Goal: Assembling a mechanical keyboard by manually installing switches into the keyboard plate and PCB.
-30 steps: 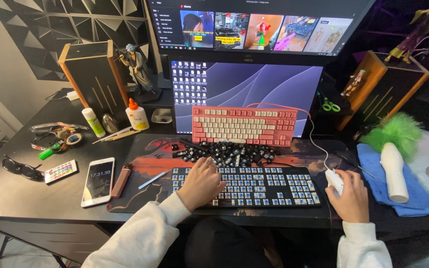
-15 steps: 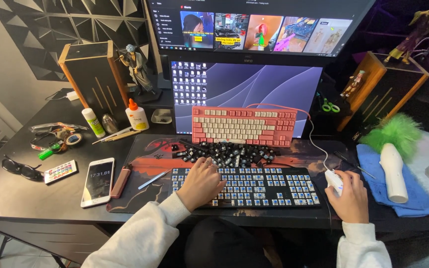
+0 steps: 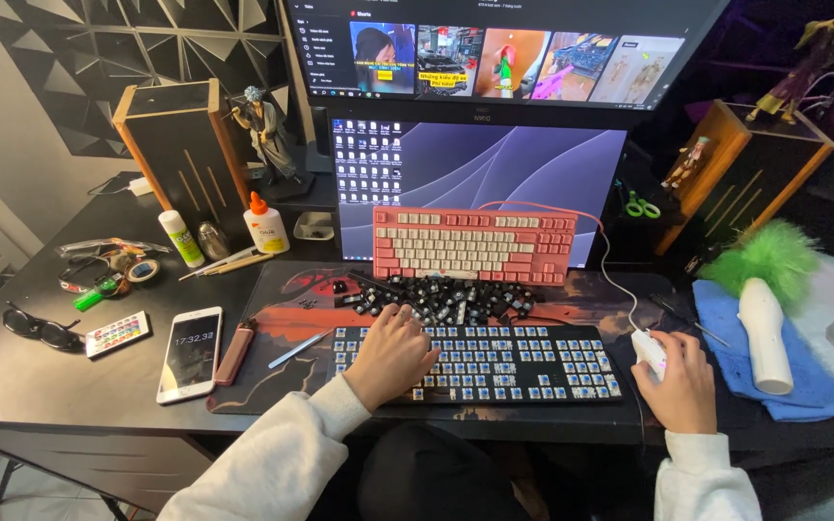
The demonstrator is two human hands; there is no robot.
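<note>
The left hand [image 3: 396, 352] lies spread flat on the left end of the black keyboard [image 3: 480, 363], which has its caps off and shows rows of blue switches; the fingers are released, grasping nothing. The right hand [image 3: 680, 383] cups the white mouse [image 3: 651, 349] just right of that keyboard, its grip closed loosely around the shell.

Just behind the black keyboard sits a loose heap of dark keycaps [image 3: 441, 295], and behind that a pink keyboard [image 3: 474, 244] leans against the lower screen [image 3: 480, 169]. The heap looks easy to scatter: a sweep of the left wrist or sleeve could push caps off the mat and onto the table [image 3: 69, 381] or floor. The bare switches could also catch the cuff. The pink keyboard's thin cable [image 3: 611, 275] runs down close to the mouse, so a wide mouse stroke might snag it and tug the board.

Among the packages, a white glue bottle with an orange cap [image 3: 265, 224] stands left of the pink keyboard, bearing a pale label. Beside it stands a slimmer white tube with a green label [image 3: 181, 238]. A small remote with coloured buttons [image 3: 117, 334] lies near a white phone [image 3: 189, 353].
</note>
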